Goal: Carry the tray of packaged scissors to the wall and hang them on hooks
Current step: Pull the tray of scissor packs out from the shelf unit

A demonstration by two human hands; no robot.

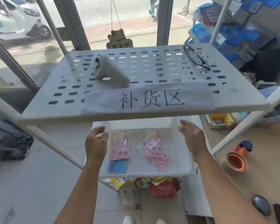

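A clear plastic tray [176, 171] rests on the lower shelf of a white rack, under the perforated top shelf [233, 88]. In it lie a pink scissors pack [121, 147] at the left, overlapping pink scissors packs [158, 151] in the middle, and a blue pack [118, 166] at the front left. My left hand [96, 143] curls at the tray's left rim, fingers bent around it. My right hand [191, 136] is beside the right rim with fingers spread; whether it touches the tray is unclear.
On the top shelf lie a grey handheld device [111, 71], black glasses [196, 57] and a paper sign [149, 99]. A wire basket of packets [152, 183] sits below the tray. A counter at right holds an orange tape roll [235, 162]. Windows stand behind.
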